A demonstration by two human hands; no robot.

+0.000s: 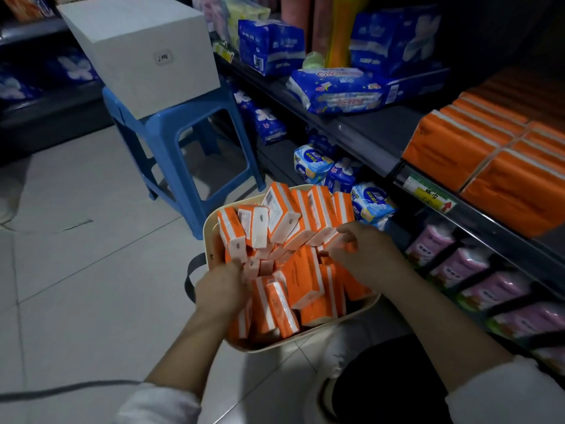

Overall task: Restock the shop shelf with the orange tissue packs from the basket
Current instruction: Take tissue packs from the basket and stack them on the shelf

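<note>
Two hands on show: left hand (pixel 221 289), right hand (pixel 363 255). One cream basket (pixel 211 221). The orange tissue packs (pixel 302 276) in it run well over a dozen, too jumbled for an exact tally. One blue stool (pixel 165 130), one white box (pixel 137 50). On the shelf (pixel 367 133): three big blue packs (pixel 270 45), plus a block of orange stacks (pixel 452 148) pressed too tight to number. Lower row, at least four pink packs (pixel 458 266). And three small blue-and-white packs (pixel 371 203) past the basket.
</note>
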